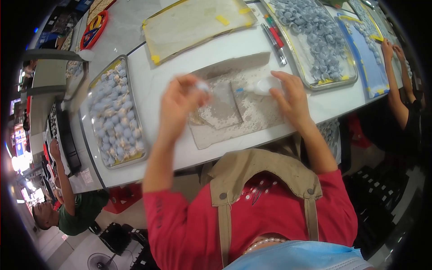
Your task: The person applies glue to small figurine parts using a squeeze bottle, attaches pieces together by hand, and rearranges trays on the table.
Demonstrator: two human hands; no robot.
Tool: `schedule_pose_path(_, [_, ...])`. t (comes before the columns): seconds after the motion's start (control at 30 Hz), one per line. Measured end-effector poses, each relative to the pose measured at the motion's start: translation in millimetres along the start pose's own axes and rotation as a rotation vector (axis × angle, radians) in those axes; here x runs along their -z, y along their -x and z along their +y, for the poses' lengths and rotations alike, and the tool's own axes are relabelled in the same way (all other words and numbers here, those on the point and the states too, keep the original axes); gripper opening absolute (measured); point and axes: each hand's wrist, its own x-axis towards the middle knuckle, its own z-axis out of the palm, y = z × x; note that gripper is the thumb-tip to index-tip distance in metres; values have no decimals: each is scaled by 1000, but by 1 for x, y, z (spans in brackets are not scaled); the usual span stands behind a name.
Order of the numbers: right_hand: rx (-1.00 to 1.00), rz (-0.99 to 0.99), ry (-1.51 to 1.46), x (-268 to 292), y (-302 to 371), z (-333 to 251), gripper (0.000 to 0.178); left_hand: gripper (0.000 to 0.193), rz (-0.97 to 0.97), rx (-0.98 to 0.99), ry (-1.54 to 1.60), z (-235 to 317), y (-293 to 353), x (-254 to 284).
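My right hand [291,95] is closed round a small white squeeze bottle [264,86], whose narrow blue tip points left. Facing it, my left hand [177,100] is slightly blurred and pinches a small pale grey-blue rounded piece [202,86] between thumb and fingers. The bottle's tip and the piece are apart. Both hands are above a worn piece of cardboard [263,112] spotted with whitish residue. A greyish square sheet [225,105] lies on that cardboard between my hands.
At left stands a metal tray [143,157] of grey-blue balls. A paper-lined tray [198,27] is at the back. Pens [275,38] lie beside a right-hand tray [310,83] of grey cupped pieces. Other people work at left and right; a blue-lined tray [366,67] is far right.
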Motion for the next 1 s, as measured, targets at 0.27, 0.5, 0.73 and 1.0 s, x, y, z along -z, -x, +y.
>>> schedule_pose_path(0.27, [-164,-179,-163,4,8,-19,33,35,56,274,332,-51,72,-73])
schedule_pose_path(0.5, [-157,-31,-314,40,26,-38,32,38,110,224,303,-55,79,-76])
schedule_pose_path(0.73, [23,-88,-110,60,22,-63,32,37,135,257,308,-52,80,-79])
schedule_pose_path(1.0, [102,-95,-72,54,20,-71,32,37,143,260,332,-50,83,-79])
